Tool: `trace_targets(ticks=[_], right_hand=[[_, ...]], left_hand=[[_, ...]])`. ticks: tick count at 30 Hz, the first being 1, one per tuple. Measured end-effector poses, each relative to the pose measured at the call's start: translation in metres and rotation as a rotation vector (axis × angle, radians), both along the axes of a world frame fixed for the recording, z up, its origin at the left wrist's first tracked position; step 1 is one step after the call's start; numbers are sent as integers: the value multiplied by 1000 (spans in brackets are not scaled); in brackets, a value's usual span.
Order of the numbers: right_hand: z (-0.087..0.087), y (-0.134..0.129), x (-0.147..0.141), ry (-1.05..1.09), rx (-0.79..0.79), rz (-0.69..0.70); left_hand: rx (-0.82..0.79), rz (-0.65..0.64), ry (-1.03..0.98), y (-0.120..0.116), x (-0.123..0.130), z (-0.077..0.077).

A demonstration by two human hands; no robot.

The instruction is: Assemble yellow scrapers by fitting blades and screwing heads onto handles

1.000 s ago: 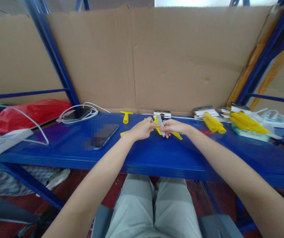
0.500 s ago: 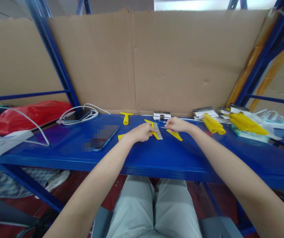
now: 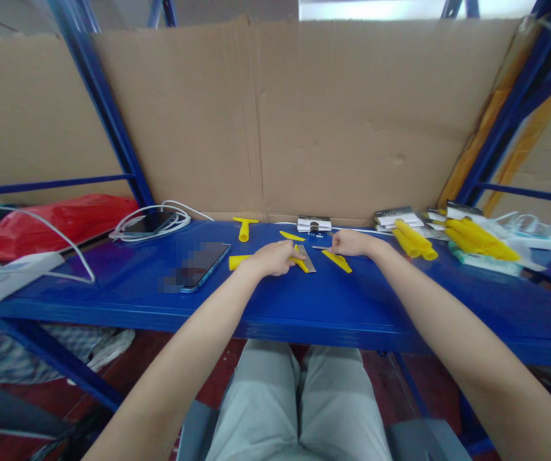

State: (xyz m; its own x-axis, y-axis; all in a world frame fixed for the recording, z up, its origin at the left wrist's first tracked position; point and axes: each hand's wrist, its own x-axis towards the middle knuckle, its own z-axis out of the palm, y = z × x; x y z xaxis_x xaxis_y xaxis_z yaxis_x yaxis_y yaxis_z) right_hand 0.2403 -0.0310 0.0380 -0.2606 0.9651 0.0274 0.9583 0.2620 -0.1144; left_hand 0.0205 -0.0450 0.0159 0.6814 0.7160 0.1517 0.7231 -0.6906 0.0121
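Note:
My left hand [image 3: 275, 258] is closed around a yellow scraper [image 3: 239, 262] with a flat metal blade [image 3: 307, 258]. Its round handle end sticks out to the left of my wrist, and the middle is covered by my fingers. My right hand [image 3: 351, 242] is closed just right of the blade, fingertips down by a yellow wedge-shaped piece [image 3: 337, 261]; what they pinch, if anything, is hidden. A thin grey metal piece [image 3: 321, 248] shows beside these fingertips. Behind my left hand lies a narrow yellow strip [image 3: 292, 236].
A yellow T-shaped handle [image 3: 244, 229] stands at the back. The phone [image 3: 205, 267] lies to the left, near coiled white cable [image 3: 177, 221]. Clipped cards [image 3: 314, 223] sit by the cardboard wall [image 3: 328, 128]. Yellow tubes [image 3: 414, 240] are stacked at right on the blue table [image 3: 304, 307].
My right hand has shifted slightly right, away from the blade. The scraper in my left hand has come a little nearer me, apart from the yellow strip behind it.

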Motion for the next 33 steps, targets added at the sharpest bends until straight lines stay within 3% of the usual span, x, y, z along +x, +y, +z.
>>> trace_targets(ticks=[15, 21, 26, 33], right_hand=[[3, -2, 6, -74, -294, -51], [4, -6, 5, 28, -303, -48], [2, -5, 3, 116, -210, -28], [1, -11, -5, 385, -217, -73]], left_hand=[[-13, -92, -50, -1, 0, 0], [-20, -117, -63, 1, -1, -1], [-30, -124, -67, 2, -2, -1], [-51, -121, -49, 1, -1, 0]])
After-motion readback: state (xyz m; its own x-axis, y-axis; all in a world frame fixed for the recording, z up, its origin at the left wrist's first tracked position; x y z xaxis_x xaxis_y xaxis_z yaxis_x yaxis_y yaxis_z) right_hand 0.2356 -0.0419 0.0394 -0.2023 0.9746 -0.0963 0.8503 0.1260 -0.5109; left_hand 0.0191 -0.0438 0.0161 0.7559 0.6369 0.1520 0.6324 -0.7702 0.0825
